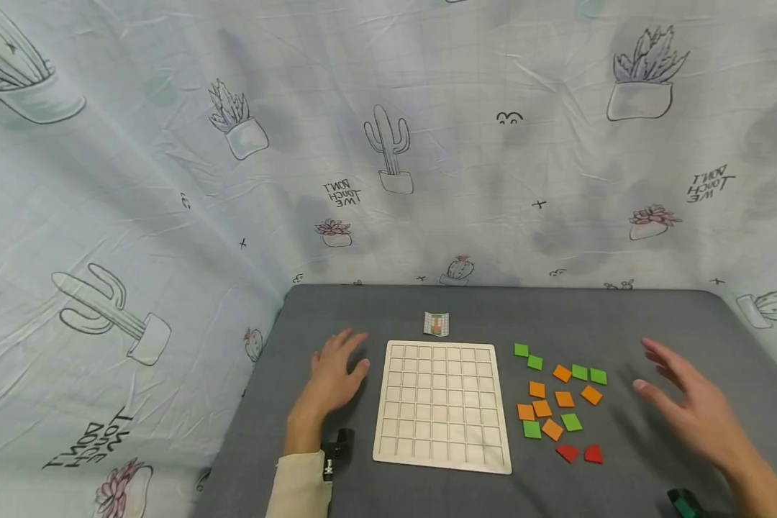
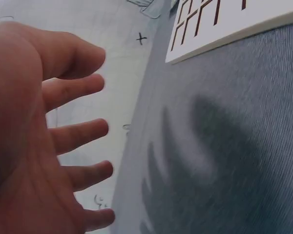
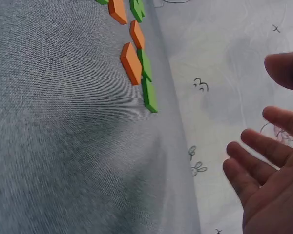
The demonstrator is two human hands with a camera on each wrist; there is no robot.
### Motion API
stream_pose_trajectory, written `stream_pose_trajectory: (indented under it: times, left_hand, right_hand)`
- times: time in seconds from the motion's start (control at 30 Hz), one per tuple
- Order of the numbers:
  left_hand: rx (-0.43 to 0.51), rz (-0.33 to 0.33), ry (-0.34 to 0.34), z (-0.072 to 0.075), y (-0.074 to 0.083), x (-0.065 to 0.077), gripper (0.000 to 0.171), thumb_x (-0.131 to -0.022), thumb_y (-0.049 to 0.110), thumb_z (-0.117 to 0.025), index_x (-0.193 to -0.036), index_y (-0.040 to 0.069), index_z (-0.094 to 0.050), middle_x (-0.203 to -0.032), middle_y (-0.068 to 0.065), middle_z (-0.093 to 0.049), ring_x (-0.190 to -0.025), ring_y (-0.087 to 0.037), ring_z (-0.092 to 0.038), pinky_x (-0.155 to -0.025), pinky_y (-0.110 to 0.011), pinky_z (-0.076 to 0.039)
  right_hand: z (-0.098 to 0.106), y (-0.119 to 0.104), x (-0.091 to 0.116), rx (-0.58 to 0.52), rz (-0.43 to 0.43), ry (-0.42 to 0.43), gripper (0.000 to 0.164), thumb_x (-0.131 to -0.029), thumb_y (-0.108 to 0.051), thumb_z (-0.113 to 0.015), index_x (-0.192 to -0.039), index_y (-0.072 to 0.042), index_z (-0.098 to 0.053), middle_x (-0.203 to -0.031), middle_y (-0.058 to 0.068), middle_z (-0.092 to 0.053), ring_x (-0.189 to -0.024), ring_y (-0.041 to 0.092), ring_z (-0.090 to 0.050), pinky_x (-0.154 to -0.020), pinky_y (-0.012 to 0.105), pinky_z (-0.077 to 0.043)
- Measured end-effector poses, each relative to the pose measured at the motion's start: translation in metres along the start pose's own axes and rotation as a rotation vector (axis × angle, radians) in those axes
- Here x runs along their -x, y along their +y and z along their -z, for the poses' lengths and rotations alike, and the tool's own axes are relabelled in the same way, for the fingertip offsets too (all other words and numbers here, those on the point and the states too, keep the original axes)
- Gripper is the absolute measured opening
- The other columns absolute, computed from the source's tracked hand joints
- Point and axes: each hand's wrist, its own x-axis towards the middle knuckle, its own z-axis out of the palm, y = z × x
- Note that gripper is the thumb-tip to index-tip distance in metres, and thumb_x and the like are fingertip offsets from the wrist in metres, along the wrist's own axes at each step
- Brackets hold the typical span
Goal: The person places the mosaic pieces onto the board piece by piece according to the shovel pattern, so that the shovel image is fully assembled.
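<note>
A pale wooden grid board (image 1: 442, 405), its squares bare, lies in the middle of the grey table. Left of it my left hand (image 1: 335, 374) hovers over the table with spread, relaxed fingers and holds nothing; the left wrist view shows its shadow below and a corner of the board (image 2: 234, 36). To the board's right are scattered several green square tiles (image 1: 571, 422), several orange square tiles (image 1: 564, 399) and two red rounded pieces (image 1: 593, 454). My right hand (image 1: 693, 403) is held beyond these tiles at the right, fingers loosely extended and holding nothing.
Behind the board lies a small paper card (image 1: 437, 324) with a printed grid and an orange and green figure. A curtain (image 1: 453, 144) printed with potted cacti hangs behind and left of the grey table (image 1: 337, 306).
</note>
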Motion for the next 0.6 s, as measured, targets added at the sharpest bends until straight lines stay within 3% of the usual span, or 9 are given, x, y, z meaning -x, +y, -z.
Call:
stream_pose_trajectory:
  times: [0.03, 0.07, 0.17, 0.27, 0.4, 0.47, 0.6]
  left_hand:
    - [0.01, 0.004, -0.02, -0.003, 0.0, -0.001, 0.054, -0.11, 0.02, -0.065, -0.163, 0.017, -0.054, -0.176, -0.021, -0.036, -0.164, -0.055, -0.025, -0.125, -0.086, -0.014]
    - [0.019, 0.008, -0.04, -0.005, 0.001, -0.003, 0.055, -0.11, 0.02, -0.064, -0.164, 0.017, -0.053, -0.177, -0.02, -0.035, -0.164, -0.054, -0.024, -0.125, -0.086, -0.013]
    - [0.046, 0.01, -0.087, -0.012, 0.002, -0.006, 0.054, -0.111, 0.021, -0.062, -0.165, 0.018, -0.052, -0.178, -0.019, -0.032, -0.166, -0.053, -0.02, -0.125, -0.086, -0.01]
    - [0.049, -0.004, -0.128, -0.018, 0.001, -0.01, 0.055, -0.111, 0.021, -0.062, -0.165, 0.019, -0.051, -0.179, -0.019, -0.031, -0.166, -0.054, -0.017, -0.124, -0.088, -0.007]
    - [0.037, -0.008, -0.185, -0.026, 0.0, -0.012, 0.058, -0.11, 0.021, -0.063, -0.167, 0.021, -0.049, -0.18, -0.021, -0.027, -0.167, -0.056, -0.011, -0.124, -0.088, -0.001]
    - [0.036, -0.005, -0.195, -0.028, -0.001, -0.012, 0.059, -0.11, 0.02, -0.064, -0.167, 0.021, -0.049, -0.18, -0.022, -0.026, -0.167, -0.057, -0.009, -0.123, -0.088, 0.002]
    - [0.027, 0.008, -0.201, -0.031, 0.0, -0.013, 0.059, -0.11, 0.021, -0.064, -0.167, 0.023, -0.049, -0.181, -0.02, -0.024, -0.168, -0.055, -0.006, -0.125, -0.086, 0.005]
  right_hand:
    - [-0.002, 0.001, -0.001, -0.009, 0.006, 0.009, 0.076, -0.108, -0.024, -0.071, -0.174, -0.018, -0.034, -0.164, 0.032, -0.047, -0.146, -0.001, -0.046, -0.109, -0.005, -0.021]
    - [-0.004, 0.002, -0.001, -0.014, 0.014, 0.02, 0.076, -0.107, -0.023, -0.073, -0.173, -0.018, -0.036, -0.163, 0.032, -0.049, -0.138, -0.016, -0.041, -0.095, -0.01, -0.016]
    - [-0.008, 0.003, -0.004, -0.05, 0.029, 0.038, 0.074, -0.105, -0.019, -0.075, -0.171, -0.017, -0.04, -0.159, 0.032, -0.052, -0.119, -0.035, -0.025, -0.094, -0.01, -0.019]
    - [-0.013, 0.005, -0.008, -0.076, 0.046, 0.047, 0.072, -0.104, -0.017, -0.077, -0.168, -0.015, -0.045, -0.16, 0.007, -0.056, -0.12, -0.035, -0.028, -0.094, -0.009, -0.023]
    - [-0.018, 0.008, -0.014, -0.116, 0.092, 0.054, 0.068, -0.1, -0.008, -0.08, -0.162, -0.009, -0.052, -0.142, -0.031, -0.05, -0.124, -0.031, -0.037, -0.095, -0.009, -0.029]
    - [-0.021, 0.01, -0.016, -0.123, 0.119, 0.055, 0.067, -0.096, -0.001, -0.081, -0.157, -0.004, -0.055, -0.137, -0.036, -0.05, -0.124, -0.03, -0.041, -0.096, -0.009, -0.031]
    - [-0.026, 0.017, -0.02, -0.103, 0.163, 0.05, 0.067, -0.087, 0.008, -0.084, -0.149, 0.001, -0.061, -0.134, -0.022, -0.062, -0.119, -0.029, -0.047, -0.096, -0.007, -0.036]
